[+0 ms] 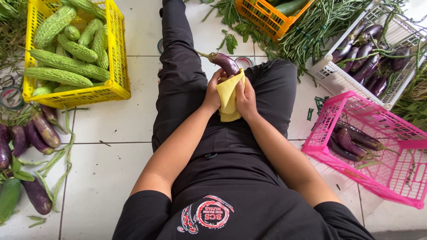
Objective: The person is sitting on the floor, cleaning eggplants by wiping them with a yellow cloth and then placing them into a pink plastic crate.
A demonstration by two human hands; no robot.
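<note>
Item: one purple eggplant (226,62), long and slim, green stem pointing up and to the left, held over the lap of a person seated on a white tiled floor (111,124). Its lower part was wrapped in a yellow cloth (229,95).

Left hand (213,91): closed around the cloth and the eggplant from the left, fingers curled over the top edge of the cloth.

Right hand (245,98): closed on the cloth from the right, pressing it against the eggplant. Both hands sat close together, touching the cloth on either side.

Surroundings, left side: a yellow crate (116,66) filled with ridged green bitter gourds (66,62); below it, loose purple eggplants (38,131) lying on the floor among green stems; a roll of tape (10,98) just beside the crate.

Surroundings, right side: a pink crate (378,120), tilted, holding a few dark eggplants (353,142); above it, a white crate (338,80) with more purple eggplants (369,58) and strands of long beans draped over it.

Surroundings, top: an orange crate (262,15) with a green vegetable inside, next to a heap of long beans (311,31) and leafy greens (231,22) on the floor.

Clothing: black trousers (178,66) and black top, legs stretched forward.
</note>
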